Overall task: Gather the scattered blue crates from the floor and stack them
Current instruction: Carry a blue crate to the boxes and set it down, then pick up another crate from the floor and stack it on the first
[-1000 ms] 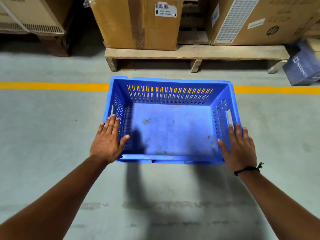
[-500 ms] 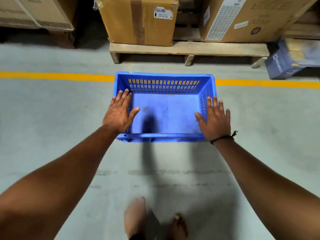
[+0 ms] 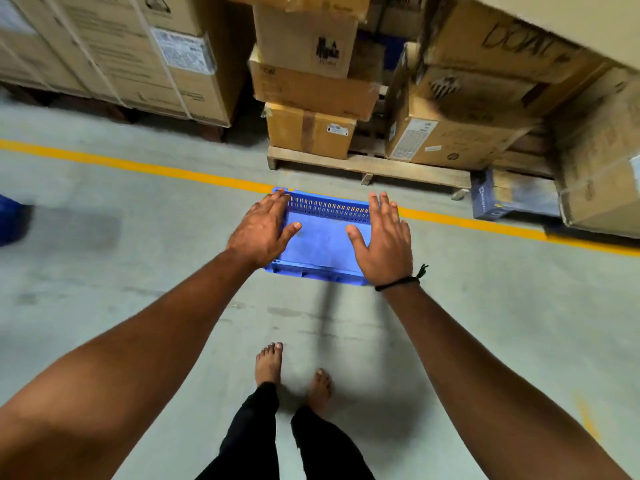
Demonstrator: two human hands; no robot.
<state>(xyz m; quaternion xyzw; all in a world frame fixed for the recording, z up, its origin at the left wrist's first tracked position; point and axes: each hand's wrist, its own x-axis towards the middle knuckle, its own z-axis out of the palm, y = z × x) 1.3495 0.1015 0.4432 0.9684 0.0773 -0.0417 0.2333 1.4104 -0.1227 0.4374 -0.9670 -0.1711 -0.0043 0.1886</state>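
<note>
The step in hand is the pick-up of a single blue crate (image 3: 322, 240). The crate is sitting open side up, low over the floor (image 3: 138, 271), straddling the yellow line (image 3: 138, 166) just in front of the wooden pallet (image 3: 363, 166) that is carrying cardboard boxes (image 3: 311, 129). Whether its base is resting on the floor or clearing it cannot be told from this view.

The left hand (image 3: 259, 232) is lying over the crate's left wall and the right hand (image 3: 384, 242) over its right wall. Both hands are spread flat, fingers straight and pointing away from the body, thumbs turned inward over the crate's interior. The hands are standing apart by the crate's width, and neither is curling round a rim. Firm contact with the walls looks likely but cannot be confirmed.

Judged from this, the task is at an early stage, since no stack is showing. The next move is calling for a secure purchase, either inward pressure from both palms or fingers hooked under the rims, then a level lift and a carry to the stacking place. A blue shape (image 3: 8, 220) at the left edge is too blurred to identify — possibly another crate.
</note>
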